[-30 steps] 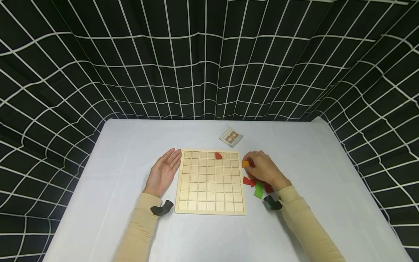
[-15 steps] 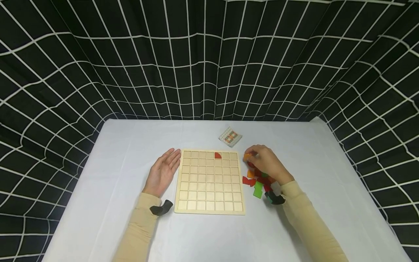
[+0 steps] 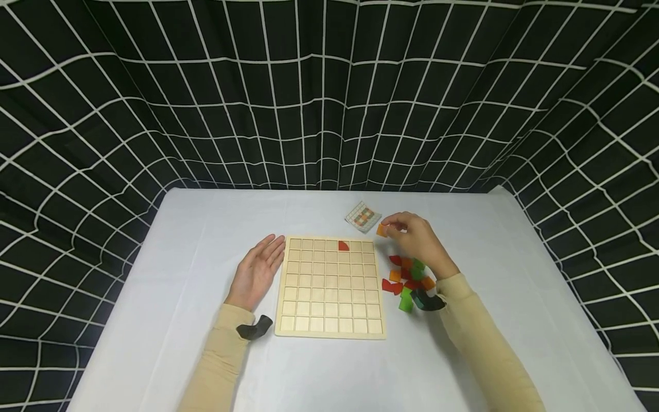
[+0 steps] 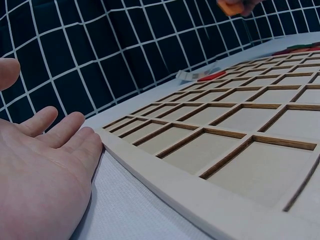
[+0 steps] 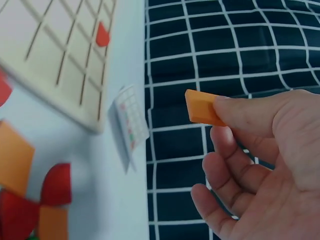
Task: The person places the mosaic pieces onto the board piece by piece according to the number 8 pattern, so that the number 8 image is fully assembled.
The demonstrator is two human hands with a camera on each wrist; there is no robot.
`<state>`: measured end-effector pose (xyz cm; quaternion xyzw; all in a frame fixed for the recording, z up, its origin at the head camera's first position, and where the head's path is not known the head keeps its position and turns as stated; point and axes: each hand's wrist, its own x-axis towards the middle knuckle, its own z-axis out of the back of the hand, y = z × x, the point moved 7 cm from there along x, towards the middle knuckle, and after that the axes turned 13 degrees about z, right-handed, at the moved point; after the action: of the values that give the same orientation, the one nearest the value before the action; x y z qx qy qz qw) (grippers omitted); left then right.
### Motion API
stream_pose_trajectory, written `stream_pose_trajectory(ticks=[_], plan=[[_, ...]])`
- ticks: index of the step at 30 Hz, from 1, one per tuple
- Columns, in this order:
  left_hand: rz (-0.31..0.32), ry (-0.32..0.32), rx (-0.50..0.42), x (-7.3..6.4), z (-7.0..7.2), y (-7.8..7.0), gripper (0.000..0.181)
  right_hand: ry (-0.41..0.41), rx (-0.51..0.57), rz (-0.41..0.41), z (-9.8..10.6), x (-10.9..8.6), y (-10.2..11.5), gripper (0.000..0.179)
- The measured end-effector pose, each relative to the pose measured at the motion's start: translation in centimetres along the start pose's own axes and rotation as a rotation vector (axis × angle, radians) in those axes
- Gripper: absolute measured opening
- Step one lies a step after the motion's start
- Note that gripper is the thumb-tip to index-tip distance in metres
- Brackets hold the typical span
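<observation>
R hand (image 3: pixel 419 243) pinches orange tile (image 3: pixel 381 230) nr card (image 3: pixel 363 218); loose pcs (image 3: pixel 406 274) prob. overlap.

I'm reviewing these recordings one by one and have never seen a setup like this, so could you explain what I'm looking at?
There is no robot here: a person works with two bare hands. One camera, worn on the head, looks forward and down over the white table. Each wrist wears another camera, giving a close view of that hand's work.

On the table lies a wooden board divided into square cells, with one red piece in its far row. Beyond it is a small patterned card; to its right is a loose cluster of red, orange and green pieces.

The left hand lies palm up beside the board, holding nothing. The right hand pinches an orange piece between thumb and fingers, near the card.
</observation>
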<state>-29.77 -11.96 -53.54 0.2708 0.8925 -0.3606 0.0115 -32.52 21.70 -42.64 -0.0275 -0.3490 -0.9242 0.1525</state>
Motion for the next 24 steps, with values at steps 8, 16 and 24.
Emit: stream_pose_trajectory(ticks=[8, 16, 24], plan=[[-0.003, 0.001, 0.006, 0.0, 0.0, 0.0, 0.059, 0.016, 0.055, 0.014, -0.5, 1.3, 1.9, 0.018], [0.000, -0.003, 0.010, 0.1, 0.1, 0.1, 0.059, 0.010, 0.095, 0.066, -1.0, 2.6, 3.5, 0.018], [-0.002, -0.004, 0.015, 0.1, 0.2, 0.1, 0.058, 0.030, 0.132, 0.065, -2.1, 3.8, 4.6, 0.017]])
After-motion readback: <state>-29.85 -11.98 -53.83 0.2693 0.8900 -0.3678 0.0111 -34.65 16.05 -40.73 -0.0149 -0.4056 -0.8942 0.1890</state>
